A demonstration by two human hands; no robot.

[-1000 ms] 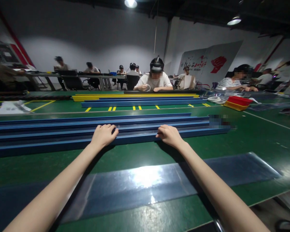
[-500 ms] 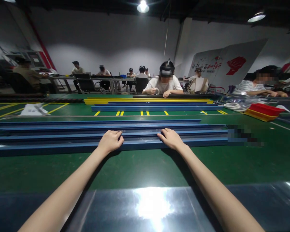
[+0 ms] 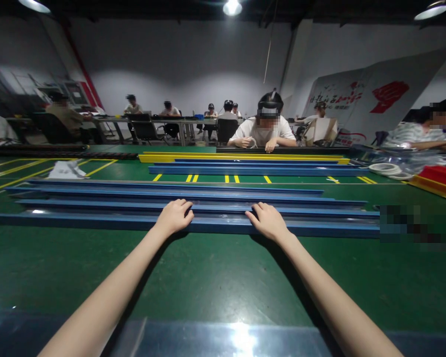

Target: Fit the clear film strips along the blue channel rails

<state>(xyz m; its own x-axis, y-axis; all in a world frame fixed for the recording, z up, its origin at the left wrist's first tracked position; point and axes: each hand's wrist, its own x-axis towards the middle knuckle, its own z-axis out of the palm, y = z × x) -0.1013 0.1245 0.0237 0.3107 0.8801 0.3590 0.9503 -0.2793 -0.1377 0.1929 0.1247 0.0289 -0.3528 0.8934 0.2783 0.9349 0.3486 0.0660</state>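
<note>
a clear plastic sheet lies nearest on the green table. beyond it, the left hand and right hand rest curled, fingers together, on the nearest blue rail; any grip is probably hidden. more rails lie behind.

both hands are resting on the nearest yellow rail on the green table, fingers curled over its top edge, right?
Not quite: the nearest rail is blue, not yellow. The head view shows the left hand and the right hand both resting on it on the green table, fingers curled over its top edge. The yellow rail lies farther back.
</note>
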